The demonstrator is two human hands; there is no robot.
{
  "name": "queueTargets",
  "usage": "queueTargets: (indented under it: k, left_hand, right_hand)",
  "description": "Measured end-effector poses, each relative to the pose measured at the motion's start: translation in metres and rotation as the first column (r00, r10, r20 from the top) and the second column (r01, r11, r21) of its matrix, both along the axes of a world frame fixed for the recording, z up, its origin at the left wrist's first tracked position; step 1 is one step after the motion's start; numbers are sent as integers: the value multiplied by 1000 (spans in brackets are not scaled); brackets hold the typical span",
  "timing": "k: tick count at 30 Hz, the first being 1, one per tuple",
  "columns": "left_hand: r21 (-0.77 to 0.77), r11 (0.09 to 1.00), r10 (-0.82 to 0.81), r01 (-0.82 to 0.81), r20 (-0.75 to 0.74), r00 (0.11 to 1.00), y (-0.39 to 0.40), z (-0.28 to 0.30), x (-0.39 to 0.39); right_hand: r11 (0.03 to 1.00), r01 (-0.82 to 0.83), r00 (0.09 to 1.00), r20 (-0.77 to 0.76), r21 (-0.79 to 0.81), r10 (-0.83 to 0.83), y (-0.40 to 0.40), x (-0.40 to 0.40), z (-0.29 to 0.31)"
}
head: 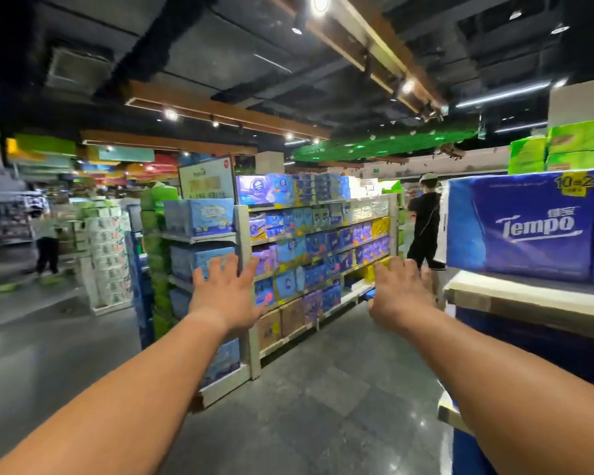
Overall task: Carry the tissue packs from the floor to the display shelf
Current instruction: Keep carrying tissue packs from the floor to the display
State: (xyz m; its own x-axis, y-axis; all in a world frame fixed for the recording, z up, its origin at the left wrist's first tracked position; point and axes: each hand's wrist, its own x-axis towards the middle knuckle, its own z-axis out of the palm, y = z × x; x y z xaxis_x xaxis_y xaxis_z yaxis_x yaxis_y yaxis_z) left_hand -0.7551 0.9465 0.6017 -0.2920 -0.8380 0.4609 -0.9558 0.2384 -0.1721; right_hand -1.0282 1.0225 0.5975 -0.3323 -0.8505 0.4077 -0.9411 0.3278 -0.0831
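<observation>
Both my arms stretch forward at chest height. My left hand (225, 293) has its fingers spread and holds nothing. My right hand (400, 293) is likewise spread, with nothing in it. A large blue Tempo tissue pack (525, 222) stands on the display shelf (528, 294) at the right, to the right of my right hand and apart from it. More blue packs show under that shelf board (542, 347). No tissue pack on the floor is in view.
A long shelving unit (318, 255) full of tissue packs runs ahead across the aisle, its end cap (201, 217) facing me. A person in black (424, 228) stands at the far end. Stacked white packs (108, 255) and another person (45, 241) are at left. Grey tiled floor (306, 389) lies between.
</observation>
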Motion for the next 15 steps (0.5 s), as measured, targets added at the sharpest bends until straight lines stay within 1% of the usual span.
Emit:
queueTargets:
  k: [3, 6, 9, 11, 15]
  left_hand:
    - [23, 988, 149, -150, 20, 989, 14, -18, 90]
    - [73, 951, 300, -301, 30, 954, 38, -32, 180]
    - [97, 877, 470, -471, 28, 882, 68, -40, 263]
    - [107, 812, 574, -573, 30, 819, 93, -46, 311]
    - [105, 717, 689, -689, 48, 723, 134, -50, 362]
  right_hand:
    - [990, -136, 990, -21, 22, 137, -19, 80, -16]
    - [952, -305, 951, -56, 13, 306, -37, 162, -33]
    - [882, -470, 881, -65, -2, 469, -44, 243, -42]
    - [827, -562, 824, -85, 0, 560, -43, 293, -49]
    - [736, -677, 733, -94, 2, 674, -41, 357, -58]
